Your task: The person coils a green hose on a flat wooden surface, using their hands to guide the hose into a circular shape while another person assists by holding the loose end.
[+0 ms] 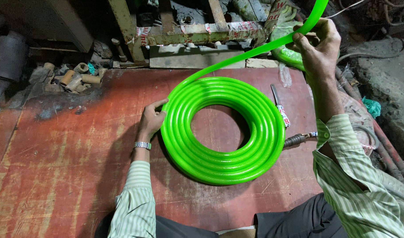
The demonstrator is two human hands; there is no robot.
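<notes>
The left hand (151, 120) rests at the outer edge of the coiled green hose (222, 130), fingers curled against the left side of the coil, wrist straight, a metal watch (143, 145) on it. The right hand (316, 46) is raised high and forward, arm stretched out, fingers closed around the loose run of hose that rises off the coil. The coil lies flat on the worn red board (61, 150). A taped knife (279, 105) lies just right of it.
</notes>
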